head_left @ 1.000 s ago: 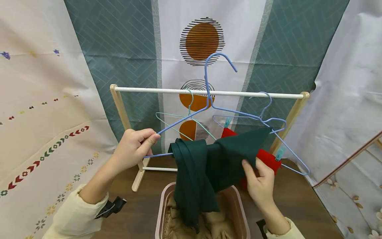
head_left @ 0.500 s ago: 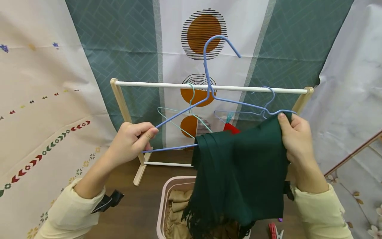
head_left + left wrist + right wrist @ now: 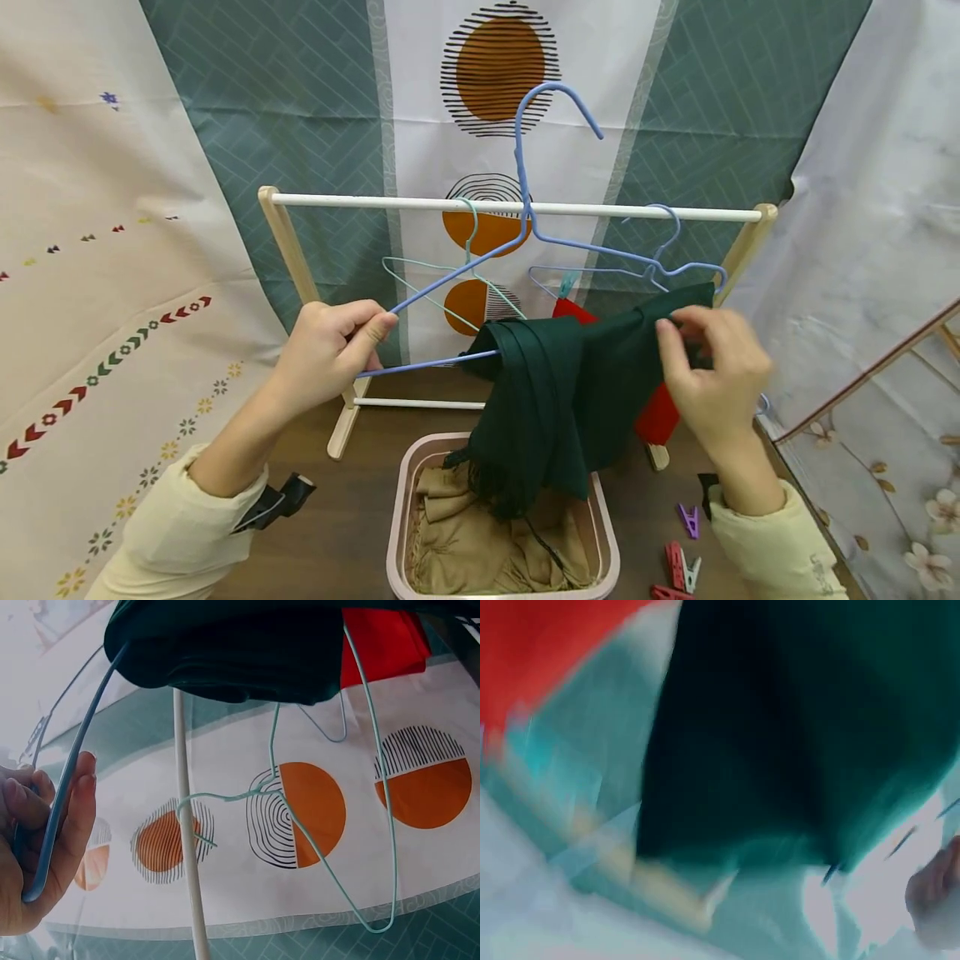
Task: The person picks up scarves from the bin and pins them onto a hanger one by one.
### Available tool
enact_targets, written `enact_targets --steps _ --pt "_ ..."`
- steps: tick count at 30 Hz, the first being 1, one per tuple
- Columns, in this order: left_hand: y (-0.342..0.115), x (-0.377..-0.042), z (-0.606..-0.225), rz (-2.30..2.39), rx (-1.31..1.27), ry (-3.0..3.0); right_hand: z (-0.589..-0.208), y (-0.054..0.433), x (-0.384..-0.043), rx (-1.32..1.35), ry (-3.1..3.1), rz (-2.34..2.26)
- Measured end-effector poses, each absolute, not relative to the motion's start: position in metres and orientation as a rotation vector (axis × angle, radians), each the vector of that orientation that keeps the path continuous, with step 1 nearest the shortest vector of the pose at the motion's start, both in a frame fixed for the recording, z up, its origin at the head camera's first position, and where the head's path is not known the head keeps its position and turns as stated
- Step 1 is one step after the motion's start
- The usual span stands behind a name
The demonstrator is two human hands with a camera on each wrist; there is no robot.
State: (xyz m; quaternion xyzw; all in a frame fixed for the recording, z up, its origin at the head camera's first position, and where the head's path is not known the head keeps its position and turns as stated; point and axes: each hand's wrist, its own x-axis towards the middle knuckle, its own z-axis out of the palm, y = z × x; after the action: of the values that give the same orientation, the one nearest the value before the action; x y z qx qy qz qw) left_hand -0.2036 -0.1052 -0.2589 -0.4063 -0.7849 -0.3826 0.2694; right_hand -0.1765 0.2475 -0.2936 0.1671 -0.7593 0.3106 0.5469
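Observation:
My left hand [image 3: 326, 350] grips the left end of a blue wire clothes hanger [image 3: 456, 273], its hook pointing up. A dark green fringed scarf [image 3: 536, 375] drapes over the hanger's lower bar, bunched toward the middle, with its fringe hanging down. My right hand [image 3: 716, 375] is at the scarf's upper right, thumb and fingers loosely bent and apart. The right wrist view is blurred; fingertips [image 3: 937, 892] show there beside the scarf, with a gap between. In the left wrist view, the fingers [image 3: 79, 802] wrap the blue bar.
Behind stands a rack with a white rail [image 3: 360, 202], bearing a mint hanger [image 3: 420, 283] and another blue hanger with red cloth [image 3: 660, 417] clipped on. Below is a pink basket [image 3: 397, 517] holding tan cloth [image 3: 480, 550]. Purple [image 3: 688, 521] and red clothespins [image 3: 675, 567] lie at right.
My right hand drew the scarf's corner up to the hanger's right end, then came back slightly left and its fingers parted. The scarf's right part has folded back; the left hand kept its grip.

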Motion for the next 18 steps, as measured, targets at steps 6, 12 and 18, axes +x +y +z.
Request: enact_targets --steps 6,12,18 --pt "-0.103 -0.203 -0.259 -1.038 -1.097 -2.12 -0.324 0.215 -0.164 0.698 -1.928 1.226" --pt "-0.099 -0.2 -0.264 -1.059 -1.058 -2.162 -0.343 0.187 -0.156 0.542 -2.018 1.139" --pt "-0.094 -0.196 -0.267 -1.053 -1.019 -2.157 -0.356 0.16 -0.157 0.4 -2.034 0.701"
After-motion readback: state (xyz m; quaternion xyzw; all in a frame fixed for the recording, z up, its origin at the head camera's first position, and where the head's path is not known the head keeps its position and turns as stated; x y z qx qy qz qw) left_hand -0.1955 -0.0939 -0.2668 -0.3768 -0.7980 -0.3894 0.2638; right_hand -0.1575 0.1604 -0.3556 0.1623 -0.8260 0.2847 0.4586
